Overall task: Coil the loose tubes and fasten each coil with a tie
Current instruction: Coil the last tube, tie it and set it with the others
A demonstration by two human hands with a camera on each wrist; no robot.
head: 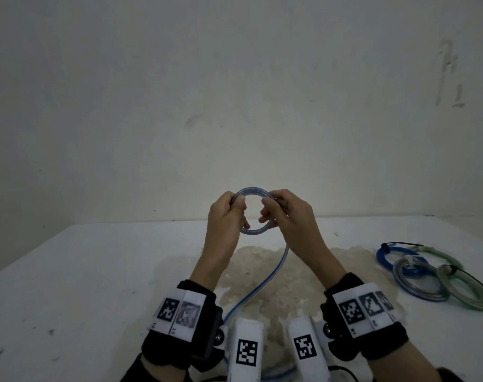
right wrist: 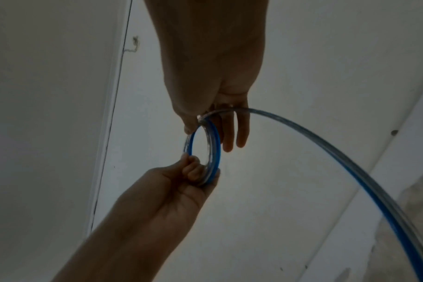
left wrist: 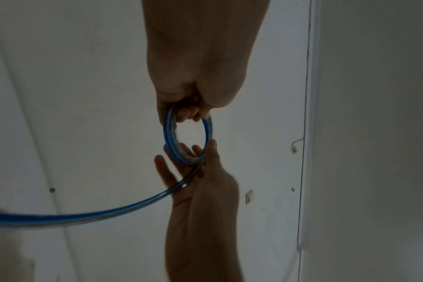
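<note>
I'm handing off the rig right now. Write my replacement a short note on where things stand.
Left hand grips the half-wound blue tube coil, held up over the table.
Right hand pinches the coil's other side, some fingers straight; the loose tail hangs toward the table.
Done: four tied coils lie at right.
Left: wind in the tail, then tie this coil. No spare tie in sight.

Black wrist straps (head: 179, 321) carry white blocks (head: 246, 351) printed with black square code markers; hands bare.
</note>
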